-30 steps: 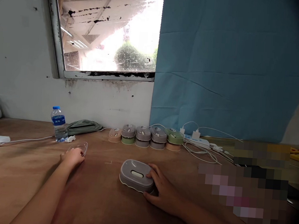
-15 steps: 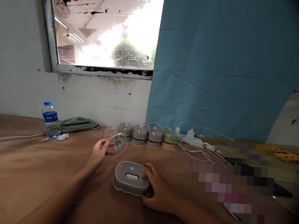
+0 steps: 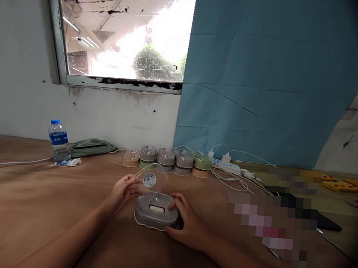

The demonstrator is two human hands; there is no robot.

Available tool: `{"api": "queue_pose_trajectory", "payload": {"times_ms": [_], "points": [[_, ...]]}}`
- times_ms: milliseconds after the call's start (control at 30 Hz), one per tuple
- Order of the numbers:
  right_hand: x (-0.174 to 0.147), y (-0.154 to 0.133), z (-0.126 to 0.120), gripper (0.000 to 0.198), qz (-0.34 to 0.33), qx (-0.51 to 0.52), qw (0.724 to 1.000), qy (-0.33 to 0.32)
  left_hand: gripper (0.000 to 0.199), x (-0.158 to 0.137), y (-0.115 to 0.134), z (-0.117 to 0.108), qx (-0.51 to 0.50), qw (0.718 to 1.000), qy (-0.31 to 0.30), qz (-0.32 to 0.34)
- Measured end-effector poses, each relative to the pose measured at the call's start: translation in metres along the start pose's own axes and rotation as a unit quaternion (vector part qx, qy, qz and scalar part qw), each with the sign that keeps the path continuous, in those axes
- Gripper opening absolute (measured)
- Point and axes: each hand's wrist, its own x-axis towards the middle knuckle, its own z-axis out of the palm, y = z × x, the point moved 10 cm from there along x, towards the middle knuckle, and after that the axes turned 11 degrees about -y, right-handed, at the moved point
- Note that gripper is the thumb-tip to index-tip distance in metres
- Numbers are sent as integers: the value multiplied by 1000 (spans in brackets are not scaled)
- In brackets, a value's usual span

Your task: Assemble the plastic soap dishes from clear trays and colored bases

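Note:
My left hand (image 3: 123, 195) pinches the left edge of a clear plastic cover (image 3: 159, 177), which is tilted up and carries a round printed sticker. The cover is above the back of a grey rounded box (image 3: 149, 219) with an oval slot in its lid; whether the two touch I cannot tell. Pale material shows inside the slot. Around the right end of this box, my right hand (image 3: 190, 225) has its thumb low at the front and its fingers on the lid. The box sits on the brown table (image 3: 95, 247).
Along the wall stand several similar boxes, mostly stacked, including a pink one (image 3: 131, 159) and a green-topped stack (image 3: 202, 161). To the left are a water bottle (image 3: 59, 145), crumpled tissue (image 3: 74, 162) and a green pouch (image 3: 92, 148). A power strip (image 3: 227, 166) with white cables is at right.
My left hand has moved the clear cover to the right and turned it to face me more, over the back of the grey box. My right hand keeps its hold.

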Motion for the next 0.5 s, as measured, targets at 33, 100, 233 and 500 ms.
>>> {"api": "queue_pose_trajectory", "payload": {"times_ms": [33,100,233,500], "points": [[0,-1,-2,36,-6,1,1000,8,16,-1,2,4,-1,1000,-9,6],[-1,-5,-7,44,-23,7,999,27,18,-3,5,13,0,999,-35,18],[-3,-12,-13,50,-41,26,997,60,19,-8,7,36,23,993,-108,35],[-8,-21,1,86,-103,171,977,79,12,-28,14,96,348,893,-260,120]]}}
